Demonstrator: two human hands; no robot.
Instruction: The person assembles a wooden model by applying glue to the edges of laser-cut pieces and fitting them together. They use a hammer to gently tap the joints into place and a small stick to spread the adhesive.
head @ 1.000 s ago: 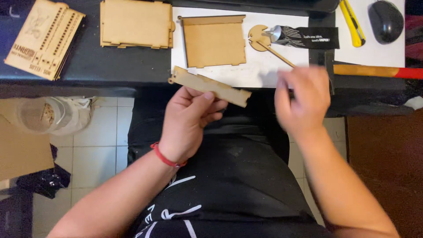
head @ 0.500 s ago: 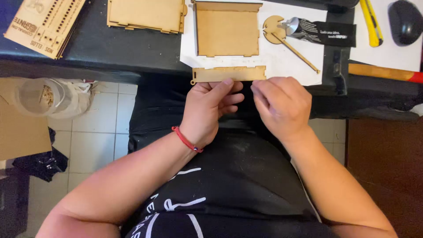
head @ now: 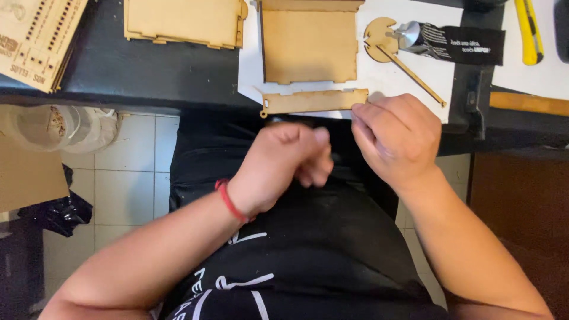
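A narrow wooden strip (head: 314, 101) with notched edges lies on the white paper (head: 391, 74) at the table's near edge. My right hand (head: 397, 136) pinches the strip's right end with thumb and fingertips. My left hand (head: 284, 163) hovers below the strip, over my lap, fingers curled in and blurred, with nothing seen in it. A red band circles that wrist. Just beyond the strip lies a wooden panel (head: 309, 44) with tabbed edges.
A round wooden disc (head: 379, 38) with a thin stick (head: 412, 68), a black glue tube (head: 456, 42), a yellow utility knife (head: 527, 29) and a hammer (head: 474, 101) lie to the right. More wooden panels (head: 181, 21) and a perforated sheet (head: 35, 41) lie left.
The strip went from my left hand onto the paper. My left hand let go and dropped toward my lap; my right hand moved in and took the strip's right end.
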